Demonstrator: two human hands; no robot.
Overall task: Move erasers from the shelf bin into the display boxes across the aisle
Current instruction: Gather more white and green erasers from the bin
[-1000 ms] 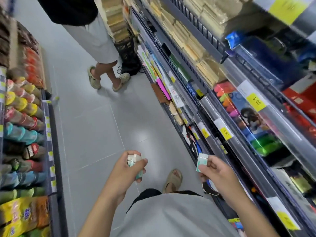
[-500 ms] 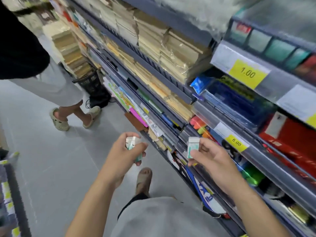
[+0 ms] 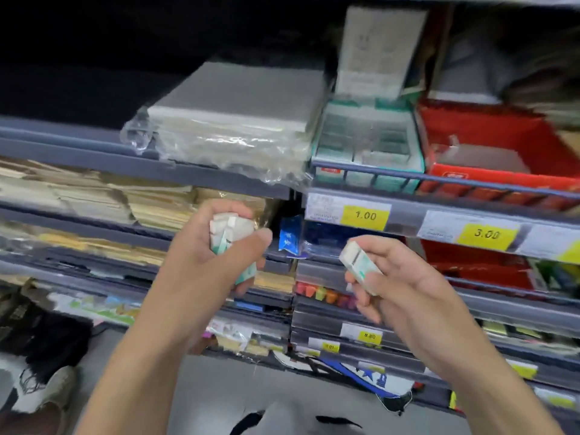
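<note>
Both hands carry erasers in front of the stationery shelves.

L hand (image 3: 216,249) curls round a bunch of small white erasers (image 3: 230,232) w/ green-printed sleeves, thumb pressed across the front; exact count can't be told. R hand (image 3: 398,277) pinches 1 more eraser (image 3: 361,266) of the same kind, white block, green print, tilted, thumb on its near side & fingers behind. Print on the sleeves is too blurred to read. Above R hand, a green display box (image 3: 365,146) holds rows of similar packs behind a shelf rail; a red box (image 3: 499,146) sits just beside it. Yellow price tags under them read 1.00 (image 3: 364,216) & 3.00 (image 3: 486,234); a lower one reads 8.80 (image 3: 368,335).
</note>
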